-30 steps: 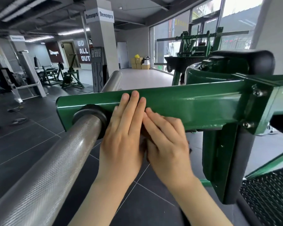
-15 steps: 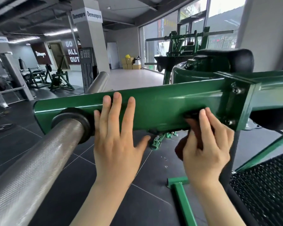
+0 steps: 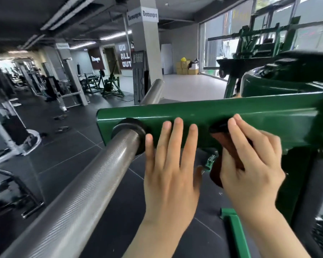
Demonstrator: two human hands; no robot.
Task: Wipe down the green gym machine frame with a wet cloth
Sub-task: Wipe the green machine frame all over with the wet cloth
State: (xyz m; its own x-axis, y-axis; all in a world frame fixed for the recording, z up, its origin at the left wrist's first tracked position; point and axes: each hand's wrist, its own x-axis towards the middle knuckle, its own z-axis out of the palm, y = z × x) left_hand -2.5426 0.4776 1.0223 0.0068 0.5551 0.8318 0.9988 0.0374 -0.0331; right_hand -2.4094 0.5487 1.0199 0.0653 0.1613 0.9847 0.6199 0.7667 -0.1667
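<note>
Nearest the camera, two bare forearms reach forward. The left hand (image 3: 171,170) lies flat with fingers (image 3: 176,138) spread and straight, their tips resting on the near face of the green beam (image 3: 203,116), gripping nothing. Just beside it, the right hand (image 3: 250,164) has its fingers (image 3: 239,127) curled over a dark reddish-brown cloth (image 3: 226,146), pressing it against the lower edge of the same beam. A knurled steel bar (image 3: 78,192) juts toward the camera from a black collar (image 3: 129,127) at the beam's left end. Below, dark floor tiles (image 3: 67,155) and a green base rail (image 3: 235,231). Farther off stand other machines, a pillar (image 3: 145,43) and stacked yellow boxes (image 3: 185,67)
</note>
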